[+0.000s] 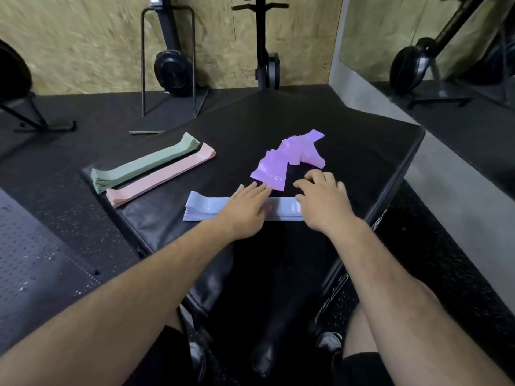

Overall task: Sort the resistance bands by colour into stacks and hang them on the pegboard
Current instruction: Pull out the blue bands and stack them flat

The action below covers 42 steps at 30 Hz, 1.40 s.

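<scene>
Resistance bands lie in 4 colour groups on a black padded box (362,151): 1 green stack (145,165) and 1 pink stack (164,176) side by side at the far left, touching along their length; 1 blue-grey stack (203,208) at the near edge; and 1 loose fan of purple bands (292,151) towards the centre right, not squared up. The box stands on speckled black rubber flooring (55,218) in front of a chipboard wall (83,37), with black exercise machines (172,71) along it and 1 dark perforated panel (28,260) at the lower left. The bands are flat, matte loops; the blue-grey top band reads "20 LB", the nearest purple band "10 LB". 2 hands are apart, both over the blue-grey stack: the left hand (245,207) has straight fingers reaching the nearest purple band, and the right hand (323,201) has relaxed, spread fingers, gripping nothing.
</scene>
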Motion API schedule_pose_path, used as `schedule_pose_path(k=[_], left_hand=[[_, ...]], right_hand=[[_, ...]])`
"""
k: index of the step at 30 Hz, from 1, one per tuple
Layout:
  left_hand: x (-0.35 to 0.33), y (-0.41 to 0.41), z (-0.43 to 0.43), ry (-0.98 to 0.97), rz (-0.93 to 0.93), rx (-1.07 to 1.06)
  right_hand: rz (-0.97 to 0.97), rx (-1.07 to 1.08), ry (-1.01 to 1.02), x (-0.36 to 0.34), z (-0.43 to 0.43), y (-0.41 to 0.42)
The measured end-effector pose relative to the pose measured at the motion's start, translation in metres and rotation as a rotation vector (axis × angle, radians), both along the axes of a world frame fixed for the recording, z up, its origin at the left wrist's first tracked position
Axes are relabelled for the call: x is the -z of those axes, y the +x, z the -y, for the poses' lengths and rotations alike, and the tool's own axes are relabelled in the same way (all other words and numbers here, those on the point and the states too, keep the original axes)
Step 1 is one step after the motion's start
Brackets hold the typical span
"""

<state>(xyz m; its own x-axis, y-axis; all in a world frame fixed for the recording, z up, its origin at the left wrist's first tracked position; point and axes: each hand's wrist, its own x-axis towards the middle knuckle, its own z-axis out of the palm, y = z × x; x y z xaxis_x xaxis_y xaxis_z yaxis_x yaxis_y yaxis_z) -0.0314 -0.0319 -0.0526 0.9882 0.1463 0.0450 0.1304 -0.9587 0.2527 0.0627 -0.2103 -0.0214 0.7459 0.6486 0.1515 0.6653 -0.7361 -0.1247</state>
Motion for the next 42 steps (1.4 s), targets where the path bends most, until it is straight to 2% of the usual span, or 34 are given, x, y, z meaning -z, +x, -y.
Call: schedule_pose_path(k=[4, 7, 10, 14, 20, 24, 27, 32, 36, 39, 42], left_hand=[[-0.008, -0.007, -0.028, 0.016, -0.116, -0.06], [-0.008, -0.007, -0.043, -0.014, -0.12, -0.059], [-0.013, -0.001, -0.046, 0.031, -0.139, -0.06], [-0.024, 0.005, -0.043, 0.052, -0.185, -0.071], [-0.031, 0.022, -0.048, 0.107, -0.349, -0.081], [-0.028, 0.022, -0.046, 0.151, -0.399, -0.102], [-0.022, 0.012, -0.038, 0.179, -0.308, -0.108], [-0.009, -0.013, -0.024, 0.374, -0.069, -0.08], [0.002, -0.027, -0.026, 0.38, 0.084, -0.026], [0.015, -0.035, -0.029, 0.389, 0.288, 0.014], [0.015, -0.046, -0.027, 0.415, 0.33, 0.063]], right_hand=[[-0.155, -0.209, 0.031, -0.003, -0.03, -0.009], [-0.277, -0.222, -0.076, 0.003, -0.048, -0.008], [-0.322, -0.213, -0.121, 0.006, -0.057, -0.001], [-0.295, -0.197, -0.165, 0.001, -0.064, 0.001], [-0.268, -0.209, -0.287, -0.005, -0.069, 0.002], [-0.184, -0.235, -0.347, -0.007, -0.068, -0.004], [-0.108, -0.256, -0.325, 0.001, -0.061, -0.012], [0.093, -0.219, -0.175, 0.017, -0.048, -0.032], [0.263, -0.147, -0.176, 0.028, -0.042, -0.05], [0.34, -0.162, -0.161, 0.034, -0.035, -0.055], [0.374, -0.174, -0.148, 0.036, -0.027, -0.058]])
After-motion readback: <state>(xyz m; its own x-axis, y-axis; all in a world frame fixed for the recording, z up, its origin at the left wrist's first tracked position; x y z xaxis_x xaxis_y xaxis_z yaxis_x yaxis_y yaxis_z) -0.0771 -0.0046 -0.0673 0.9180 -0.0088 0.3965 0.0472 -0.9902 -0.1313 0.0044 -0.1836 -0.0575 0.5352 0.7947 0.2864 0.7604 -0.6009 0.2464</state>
